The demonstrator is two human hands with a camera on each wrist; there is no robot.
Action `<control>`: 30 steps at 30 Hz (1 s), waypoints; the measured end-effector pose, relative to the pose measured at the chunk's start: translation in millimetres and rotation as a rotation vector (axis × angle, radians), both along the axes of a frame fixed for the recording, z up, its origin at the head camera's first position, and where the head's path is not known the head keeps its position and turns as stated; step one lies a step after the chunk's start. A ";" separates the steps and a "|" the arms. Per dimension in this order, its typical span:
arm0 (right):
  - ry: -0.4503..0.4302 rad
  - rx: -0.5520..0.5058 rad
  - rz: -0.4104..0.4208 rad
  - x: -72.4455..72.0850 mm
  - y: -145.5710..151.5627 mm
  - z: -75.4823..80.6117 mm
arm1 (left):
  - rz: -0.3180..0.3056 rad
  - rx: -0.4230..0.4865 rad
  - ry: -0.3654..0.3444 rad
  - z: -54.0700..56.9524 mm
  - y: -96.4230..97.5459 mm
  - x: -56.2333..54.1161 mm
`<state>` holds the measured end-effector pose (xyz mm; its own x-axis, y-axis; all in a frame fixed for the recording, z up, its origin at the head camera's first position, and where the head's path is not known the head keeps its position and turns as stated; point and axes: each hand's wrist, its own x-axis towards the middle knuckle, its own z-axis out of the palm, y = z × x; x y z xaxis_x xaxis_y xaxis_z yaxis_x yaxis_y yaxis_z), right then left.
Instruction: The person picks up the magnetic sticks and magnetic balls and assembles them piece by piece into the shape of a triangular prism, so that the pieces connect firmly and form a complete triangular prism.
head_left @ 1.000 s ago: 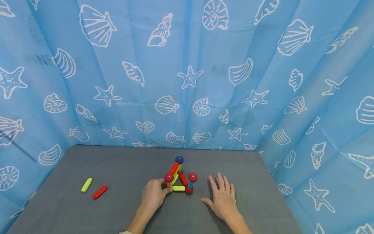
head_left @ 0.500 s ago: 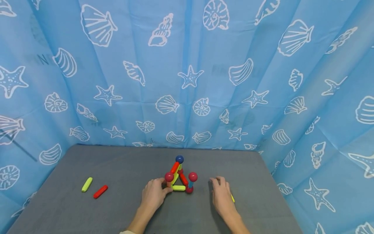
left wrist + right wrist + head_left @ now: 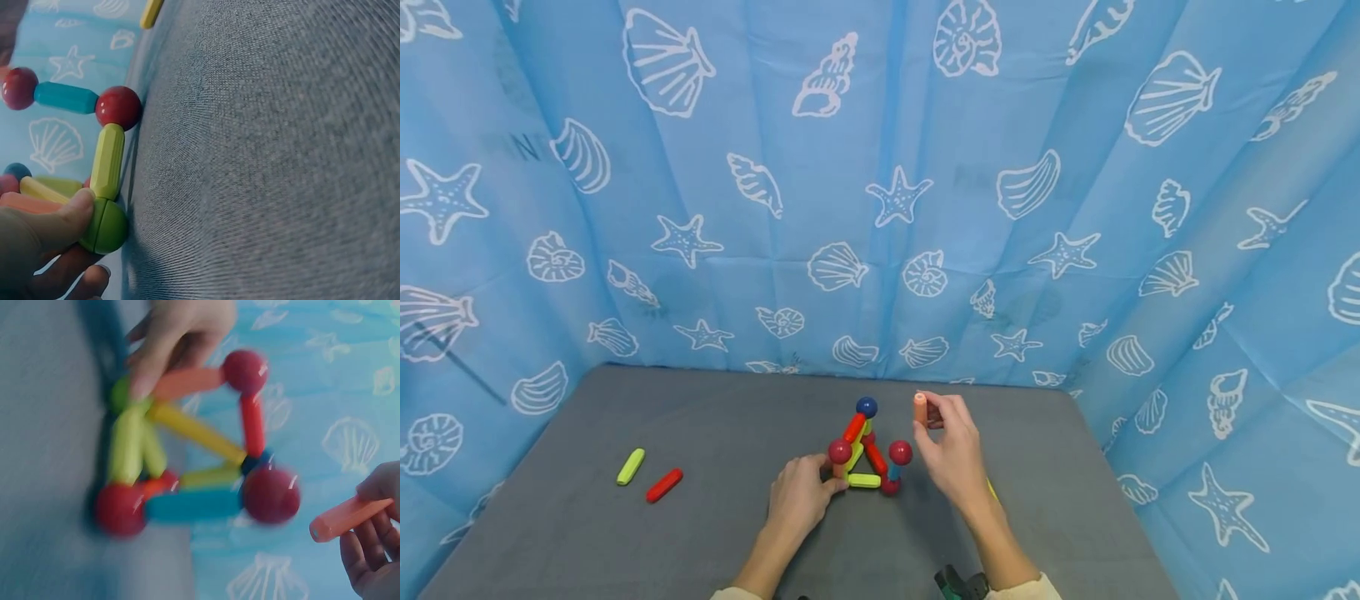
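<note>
My left hand [image 3: 797,496] pinches the green ball [image 3: 107,228] at the near-left base corner of a frame built from magnetic-looking rods and balls. Red balls [image 3: 900,452] top its two near uprights, one orange and one teal [image 3: 194,505]. A dark blue ball [image 3: 867,407] caps the far corner, joined by a red rod [image 3: 854,427] to the left upright's ball. Right of the frame, my right hand [image 3: 951,446] holds a loose orange rod [image 3: 920,408] between thumb and fingers, raised and nearly upright. Its hollow-looking end [image 3: 319,531] points away from the palm.
On the grey tabletop [image 3: 737,417] to the left lie a yellow-green rod [image 3: 631,467] and a red rod [image 3: 665,485]. A yellow rod [image 3: 992,490] is mostly hidden behind the right wrist. A blue shell-patterned curtain [image 3: 880,250] hangs behind the table.
My right hand has gone from spread flat over the table at right to holding up the orange rod, moving left and away from me toward the frame. The left hand stays put.
</note>
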<state>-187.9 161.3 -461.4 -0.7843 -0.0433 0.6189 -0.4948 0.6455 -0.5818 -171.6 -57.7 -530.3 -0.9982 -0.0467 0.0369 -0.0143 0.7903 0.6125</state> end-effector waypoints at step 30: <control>-0.069 0.521 0.113 5.4 -38.2 -28.8 | 0.000 0.007 0.028 -3.1 -2.1 0.5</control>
